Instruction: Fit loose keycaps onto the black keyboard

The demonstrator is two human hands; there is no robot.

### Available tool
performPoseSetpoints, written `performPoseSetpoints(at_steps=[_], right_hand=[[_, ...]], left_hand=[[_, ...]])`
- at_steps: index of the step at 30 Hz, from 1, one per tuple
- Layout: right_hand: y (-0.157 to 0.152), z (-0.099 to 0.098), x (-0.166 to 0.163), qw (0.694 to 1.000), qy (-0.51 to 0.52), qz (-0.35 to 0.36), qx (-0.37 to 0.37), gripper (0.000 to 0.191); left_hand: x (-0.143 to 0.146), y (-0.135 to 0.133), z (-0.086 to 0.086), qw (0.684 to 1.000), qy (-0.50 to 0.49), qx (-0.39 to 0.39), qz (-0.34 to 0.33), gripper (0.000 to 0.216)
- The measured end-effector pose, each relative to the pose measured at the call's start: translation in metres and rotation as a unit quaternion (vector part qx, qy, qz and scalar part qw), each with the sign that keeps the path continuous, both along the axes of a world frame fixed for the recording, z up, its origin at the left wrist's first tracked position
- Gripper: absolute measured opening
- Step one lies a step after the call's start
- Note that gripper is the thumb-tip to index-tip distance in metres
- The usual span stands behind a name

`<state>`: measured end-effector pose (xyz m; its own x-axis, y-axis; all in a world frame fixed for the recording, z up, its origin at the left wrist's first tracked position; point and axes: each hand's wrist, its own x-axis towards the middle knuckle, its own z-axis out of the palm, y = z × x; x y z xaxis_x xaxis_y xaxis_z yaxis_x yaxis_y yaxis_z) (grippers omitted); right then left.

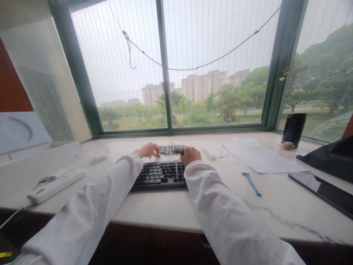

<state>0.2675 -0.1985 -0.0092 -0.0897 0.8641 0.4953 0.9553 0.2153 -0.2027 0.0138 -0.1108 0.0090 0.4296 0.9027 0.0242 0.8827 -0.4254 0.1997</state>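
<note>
A black keyboard [161, 175] lies on the pale marble sill [171, 209] in front of the window. Both my arms reach out in white sleeves. My left hand [147, 150] rests at the far left part of the keyboard's back section [169, 149], fingers curled on its edge. At the far right of that section, my right hand [190, 154] is closed around a small dark object [178, 150]; what it is cannot be made out.
A white box [35, 162] and a white remote-like device [55, 186] lie at the left. Right of the keyboard are a blue tool [251, 183], paper sheets [263, 158], a black cup [293, 129], a dark tablet [322, 191] and a black case [331, 158].
</note>
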Motion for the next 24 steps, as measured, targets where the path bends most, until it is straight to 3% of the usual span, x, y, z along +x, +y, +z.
performPoseSetpoints(at_steps=[6,12,24], right_hand=[[0.000,0.000,0.000,1.000,0.006,0.011,0.000,0.018],[-0.003,0.002,-0.001,1.000,0.004,0.003,-0.003,0.018],[-0.006,0.004,-0.001,1.000,0.008,0.007,-0.018,0.020]], left_hand=[[0.001,0.004,-0.001,0.997,0.025,0.063,0.035,0.025],[0.009,0.002,0.000,0.994,0.052,0.055,0.083,0.024],[0.017,0.004,0.000,0.992,0.065,0.039,0.096,0.023]])
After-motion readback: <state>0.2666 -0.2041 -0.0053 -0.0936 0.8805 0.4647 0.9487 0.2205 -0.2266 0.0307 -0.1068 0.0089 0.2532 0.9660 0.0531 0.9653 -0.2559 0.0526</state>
